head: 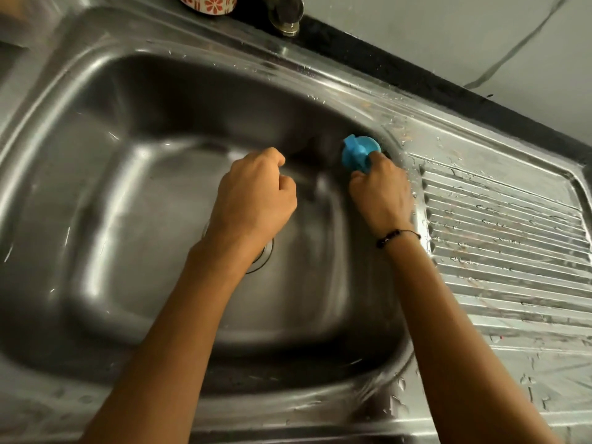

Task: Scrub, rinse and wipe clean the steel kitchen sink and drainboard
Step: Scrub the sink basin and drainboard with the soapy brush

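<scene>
Steel sink [134, 187] wall, right end beside drainboard [499, 219] | right hand [381, 197] grasps blue scrubber [357, 152] against it | left hand [256, 193] clenched, empty | press firmly, overlap strokes into the corner curve.

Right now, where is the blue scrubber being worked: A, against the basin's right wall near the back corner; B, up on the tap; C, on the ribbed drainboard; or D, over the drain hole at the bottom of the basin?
A: the right hand grips the blue scrubber against the upper right wall of the basin, just inside the rim beside the drainboard, while the left hand hovers curled and holds nothing.
</scene>
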`<state>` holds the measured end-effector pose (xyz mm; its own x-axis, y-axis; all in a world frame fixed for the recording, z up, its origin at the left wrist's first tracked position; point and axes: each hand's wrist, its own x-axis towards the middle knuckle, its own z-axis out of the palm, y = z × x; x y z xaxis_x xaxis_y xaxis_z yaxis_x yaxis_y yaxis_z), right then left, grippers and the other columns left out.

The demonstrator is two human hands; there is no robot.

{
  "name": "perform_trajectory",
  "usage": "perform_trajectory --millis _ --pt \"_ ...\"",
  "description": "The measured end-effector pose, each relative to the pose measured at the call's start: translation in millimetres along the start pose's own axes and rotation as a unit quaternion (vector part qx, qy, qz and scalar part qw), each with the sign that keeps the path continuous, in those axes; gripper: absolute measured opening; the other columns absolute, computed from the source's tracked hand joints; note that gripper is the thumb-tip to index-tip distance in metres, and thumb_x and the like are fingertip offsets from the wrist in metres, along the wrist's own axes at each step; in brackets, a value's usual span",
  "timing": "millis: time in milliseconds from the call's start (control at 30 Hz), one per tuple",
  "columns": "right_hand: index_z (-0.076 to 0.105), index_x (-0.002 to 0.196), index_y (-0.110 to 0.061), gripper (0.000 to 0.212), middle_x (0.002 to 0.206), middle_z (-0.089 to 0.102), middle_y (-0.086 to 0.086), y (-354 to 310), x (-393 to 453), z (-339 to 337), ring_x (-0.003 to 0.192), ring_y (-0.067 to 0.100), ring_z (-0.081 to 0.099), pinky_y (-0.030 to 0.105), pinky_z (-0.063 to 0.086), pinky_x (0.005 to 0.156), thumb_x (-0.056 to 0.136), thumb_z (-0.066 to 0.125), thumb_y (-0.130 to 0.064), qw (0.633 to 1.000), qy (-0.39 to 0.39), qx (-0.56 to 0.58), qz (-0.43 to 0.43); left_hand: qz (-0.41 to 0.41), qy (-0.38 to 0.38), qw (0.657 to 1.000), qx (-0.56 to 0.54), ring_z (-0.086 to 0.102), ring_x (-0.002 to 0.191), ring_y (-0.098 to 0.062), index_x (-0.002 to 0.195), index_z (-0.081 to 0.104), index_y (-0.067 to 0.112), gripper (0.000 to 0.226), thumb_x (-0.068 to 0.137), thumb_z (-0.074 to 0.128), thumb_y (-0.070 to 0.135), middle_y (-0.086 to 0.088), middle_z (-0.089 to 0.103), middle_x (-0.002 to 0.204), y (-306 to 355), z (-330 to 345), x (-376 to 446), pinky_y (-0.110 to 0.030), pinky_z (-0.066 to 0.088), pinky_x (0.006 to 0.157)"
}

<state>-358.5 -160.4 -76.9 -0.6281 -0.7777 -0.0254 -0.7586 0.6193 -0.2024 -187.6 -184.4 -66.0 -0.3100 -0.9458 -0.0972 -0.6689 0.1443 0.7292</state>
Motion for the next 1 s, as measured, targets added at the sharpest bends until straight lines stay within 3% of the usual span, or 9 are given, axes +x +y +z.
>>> perform_trajectory --millis 167,400,533,667,733,767,833,900,1000 --pt "0.048 0.130 -0.013 0.042 0.125 0.055 0.014 -18 3 46 0.112 0.033 0.054 0.037 0.043 0.087 0.089 0.051 -0.024 0.983 -0.174 0.026 0.059 0.003 0.000 1.000 0.008 0.052 0.114 -0.022 0.127 0.052 0.010 0.037 0.091 0.044 0.012 -0.007 0.058 0.125 -3 -1 -1 -0.029 0.040 0.091" --pt "0.048 0.125 -0.015 0.037 0.117 0.059 0.016 -1 -3 16 0.106 0.038 0.055 0.036 0.039 0.076 0.090 0.048 -0.025 1.000 0.002 0.004 0.019 0.002 0.006 1.000 0.002 0.052 0.115 -0.024 0.125 0.054 0.010 0.037 0.090 0.044 0.011 -0.008 0.059 0.124 -3 1 2 -0.031 0.039 0.093" --pt "0.049 0.129 -0.012 0.040 0.124 0.056 0.014 -14 7 48 0.113 0.034 0.053 0.034 0.041 0.085 0.090 0.049 -0.022 0.982 -0.135 0.088 0.098 0.009 0.010 1.000 0.002 0.052 0.115 -0.022 0.127 0.052 0.010 0.037 0.091 0.044 0.012 -0.008 0.058 0.124 -4 0 1 -0.029 0.040 0.092" --pt "0.054 0.127 -0.010 0.040 0.121 0.058 0.013 -6 15 47 0.109 0.031 0.055 0.036 0.045 0.089 0.089 0.051 -0.021 0.973 -0.132 0.148 0.114 0.014 0.007 1.000 0.000 0.051 0.116 -0.023 0.126 0.052 0.009 0.037 0.090 0.044 0.011 -0.009 0.058 0.125 -2 -1 2 -0.028 0.038 0.092" --pt "0.056 0.122 -0.011 0.036 0.105 0.061 0.013 -1 6 35 0.089 0.027 0.061 0.037 0.053 0.077 0.087 0.053 -0.022 0.973 -0.119 0.180 0.079 0.014 -0.004 1.000 -0.002 0.049 0.118 -0.024 0.126 0.053 0.008 0.037 0.090 0.044 0.011 -0.010 0.058 0.125 1 -5 2 -0.029 0.036 0.094" --pt "0.056 0.119 -0.011 0.033 0.092 0.061 0.011 -2 0 26 0.072 0.023 0.060 0.033 0.053 0.061 0.088 0.053 -0.024 0.966 -0.132 0.213 0.058 0.009 -0.006 1.000 -0.004 0.049 0.119 -0.024 0.126 0.053 0.008 0.037 0.090 0.044 0.011 -0.009 0.058 0.126 1 -7 2 -0.028 0.036 0.094" --pt "0.053 0.119 -0.016 0.028 0.069 0.053 0.006 -9 -17 8 0.046 0.014 0.046 0.023 0.039 0.038 0.093 0.052 -0.026 0.936 -0.197 0.290 0.026 -0.008 -0.001 1.000 -0.012 0.051 0.117 -0.023 0.127 0.053 0.009 0.037 0.091 0.044 0.012 -0.008 0.058 0.126 2 -17 -2 -0.028 0.037 0.094" --pt "0.050 0.117 -0.021 0.022 0.061 0.049 0.003 -25 -36 -10 0.044 0.010 0.042 0.022 0.036 0.038 0.096 0.048 -0.028 0.910 -0.265 0.317 -0.015 -0.031 0.006 0.999 -0.019 0.054 0.112 -0.022 0.122 0.055 0.008 0.033 0.092 0.044 0.012 -0.009 0.060 0.121 2 -32 -9 -0.029 0.040 0.091" --pt "0.047 0.118 -0.022 0.025 0.066 0.051 0.001 -57 -67 -27 0.049 0.009 0.044 0.023 0.039 0.042 0.095 0.050 -0.028 0.896 -0.308 0.312 -0.074 -0.064 0.031 0.997 -0.025 0.058 0.104 -0.025 0.110 0.060 0.006 0.026 0.090 0.045 0.010 -0.012 0.064 0.110 -3 -59 -26 -0.032 0.043 0.086"
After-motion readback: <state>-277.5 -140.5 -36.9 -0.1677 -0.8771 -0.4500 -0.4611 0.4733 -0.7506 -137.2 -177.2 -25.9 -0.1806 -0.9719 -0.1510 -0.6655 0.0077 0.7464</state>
